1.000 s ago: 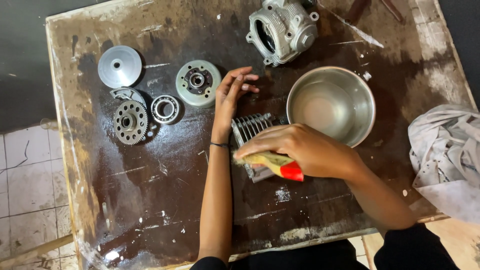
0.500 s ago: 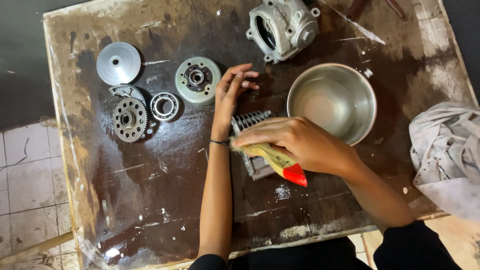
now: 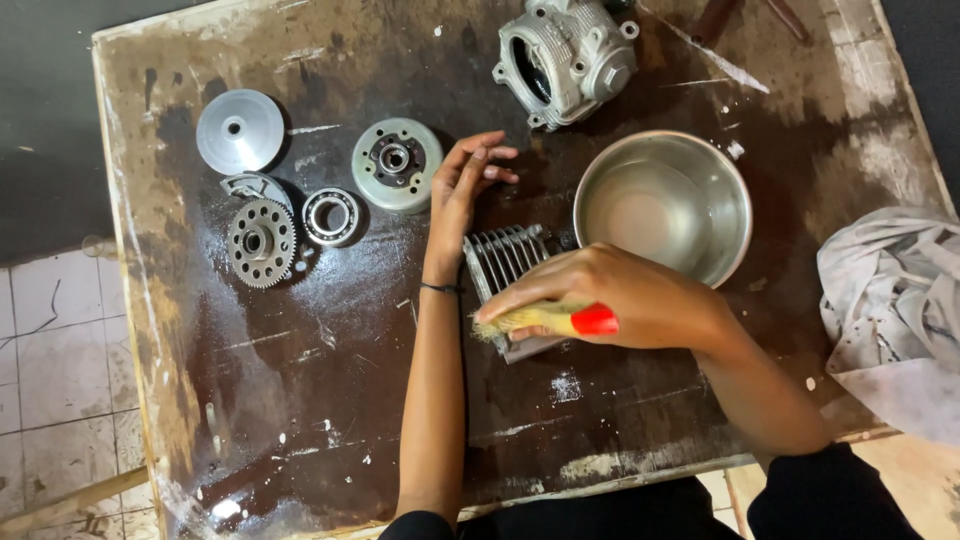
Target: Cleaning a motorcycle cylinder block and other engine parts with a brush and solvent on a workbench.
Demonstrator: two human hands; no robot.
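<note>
Brush (image 3: 545, 320) swung flatter across finned part (image 3: 505, 258), right hand (image 3: 640, 300) fingers clamped; left hand (image 3: 462, 185) unmoved, fingers open.

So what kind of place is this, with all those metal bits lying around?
Most likely a small engine repair workshop. A grimy worktable holds a toothed gear, a bearing and an engine casing, while the right hand brushes a finned part.

Stained table (image 3: 330, 420): gear (image 3: 261, 242), bearing (image 3: 331, 216), bowl (image 3: 662, 205), possibly cloth (image 3: 890, 310).
</note>
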